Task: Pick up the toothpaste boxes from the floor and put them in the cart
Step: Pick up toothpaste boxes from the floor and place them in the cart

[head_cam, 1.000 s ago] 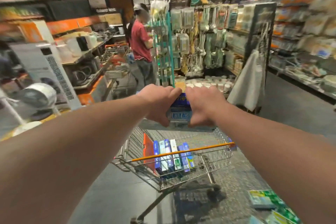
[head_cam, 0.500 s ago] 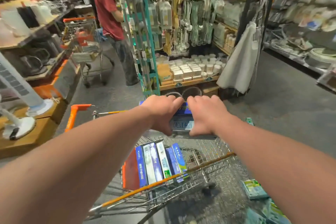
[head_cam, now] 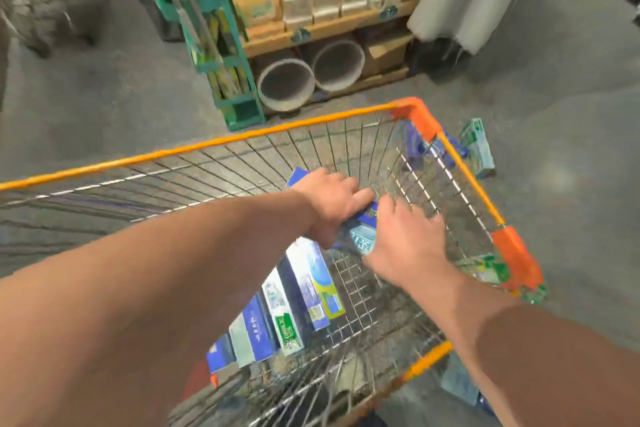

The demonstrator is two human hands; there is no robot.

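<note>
A: Where are the blue boxes (head_cam: 362, 229)?
B: Down inside the cart (head_cam: 242, 140), left hand (head_cam: 332, 199) gripping one end, right hand (head_cam: 405, 239) clasping the other.
A: Others?
B: A row of boxes (head_cam: 294, 302) beside them; a green box (head_cam: 479, 149) on the floor (head_cam: 554, 107) outside.

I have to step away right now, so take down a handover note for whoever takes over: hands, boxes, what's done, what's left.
Hands: left hand and right hand both grip a bundle of blue boxes, low inside the cart.
Done: a row of boxes lies in the cart.
Left: set this bundle down, then fetch the green box on the floor past the far corner, and a second green box by the right side.
</note>
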